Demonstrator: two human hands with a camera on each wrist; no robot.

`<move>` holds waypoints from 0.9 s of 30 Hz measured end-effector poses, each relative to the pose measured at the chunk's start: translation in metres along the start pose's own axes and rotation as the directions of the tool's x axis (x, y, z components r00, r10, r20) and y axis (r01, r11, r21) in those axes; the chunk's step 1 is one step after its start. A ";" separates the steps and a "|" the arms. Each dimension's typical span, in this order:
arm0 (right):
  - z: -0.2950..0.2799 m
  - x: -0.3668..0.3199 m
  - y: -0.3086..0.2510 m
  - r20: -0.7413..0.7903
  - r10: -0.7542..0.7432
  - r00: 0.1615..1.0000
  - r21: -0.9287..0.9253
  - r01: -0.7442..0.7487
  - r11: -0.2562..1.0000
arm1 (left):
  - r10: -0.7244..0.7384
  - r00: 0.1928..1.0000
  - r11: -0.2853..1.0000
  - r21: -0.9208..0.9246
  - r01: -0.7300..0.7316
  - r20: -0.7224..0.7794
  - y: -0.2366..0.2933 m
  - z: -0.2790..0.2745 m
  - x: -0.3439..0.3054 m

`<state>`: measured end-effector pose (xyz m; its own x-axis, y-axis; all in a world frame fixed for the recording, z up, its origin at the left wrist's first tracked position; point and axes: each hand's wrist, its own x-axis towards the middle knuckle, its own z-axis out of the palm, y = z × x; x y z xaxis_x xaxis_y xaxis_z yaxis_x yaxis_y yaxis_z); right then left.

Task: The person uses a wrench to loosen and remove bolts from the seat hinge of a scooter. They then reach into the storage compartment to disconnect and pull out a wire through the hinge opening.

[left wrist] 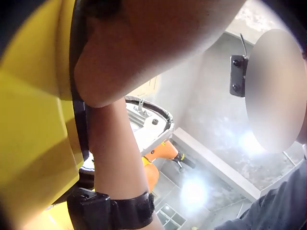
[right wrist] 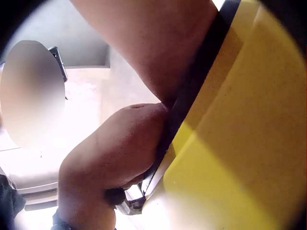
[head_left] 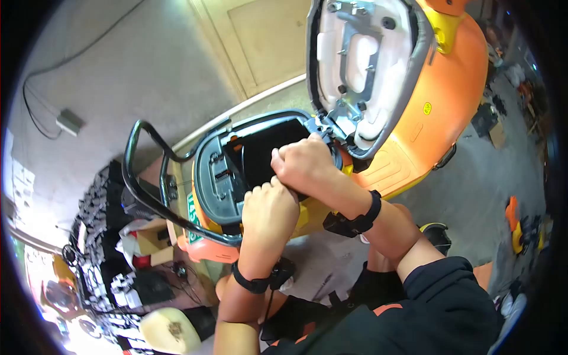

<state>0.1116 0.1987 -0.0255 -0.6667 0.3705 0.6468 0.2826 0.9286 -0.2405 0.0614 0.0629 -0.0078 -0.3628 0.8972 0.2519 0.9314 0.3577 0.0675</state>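
Note:
An orange scooter (head_left: 455, 77) stands with its seat (head_left: 362, 65) tipped up, underside showing. Below it the black under-seat storage bucket (head_left: 210, 183) lies open, its inside dark. My left hand (head_left: 271, 208) grips the near rim of that bucket, fingers curled over the edge and their tips hidden. Just beyond it, my right hand (head_left: 306, 161) holds the same rim closer to the seat hinge, knuckles up. In the left wrist view the left hand (left wrist: 144, 52) lies against the dark rim above the yellow body panel (left wrist: 38, 110). The right wrist view shows the right hand (right wrist: 158, 43) along that rim.
A black tubular rack (head_left: 139, 171) curves round the scooter's rear. Behind stand a wall and a pale door (head_left: 269, 44). A cardboard box (head_left: 157, 239) and a cream container (head_left: 170, 331) lie at lower left. An orange-and-yellow tool (head_left: 516, 228) rests on the floor at right.

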 end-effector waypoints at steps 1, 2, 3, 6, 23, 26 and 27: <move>0.000 0.001 0.000 0.026 -0.037 0.999 -0.006 0.038 0.999 | -0.026 1.000 1.000 -0.017 0.026 0.005 0.000 -0.002 0.001; -0.002 0.000 -0.001 0.037 0.017 0.999 0.042 -0.019 0.999 | -0.033 0.999 0.999 -0.036 0.034 0.021 0.000 -0.005 0.001; -0.002 0.000 -0.001 0.013 0.027 1.000 0.045 -0.028 0.999 | -0.016 1.000 1.000 -0.017 0.016 0.014 0.001 -0.007 0.002; -0.002 -0.005 0.001 -0.094 0.038 0.995 0.186 -0.019 0.982 | -0.061 0.991 0.995 -0.067 0.069 0.118 0.000 -0.010 0.003; -0.057 -0.030 0.061 -0.188 -0.323 0.928 0.607 0.368 0.704 | -0.076 0.997 0.995 -0.067 0.076 0.007 0.003 -0.010 0.000; -0.057 -0.030 0.066 -0.150 -0.323 0.934 0.657 0.338 0.673 | -0.017 0.999 0.999 -0.033 0.015 -0.050 0.000 -0.007 -0.001; -0.057 -0.030 0.067 -0.130 -0.334 0.934 0.663 0.332 0.671 | -0.041 0.998 0.998 -0.047 0.038 -0.050 0.000 -0.006 -0.001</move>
<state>0.1895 0.2484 -0.0194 -0.6274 0.0329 0.7780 -0.4893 0.7606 -0.4268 0.0620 0.0604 -0.0023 -0.3984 0.8679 0.2968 0.9172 0.3791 0.1225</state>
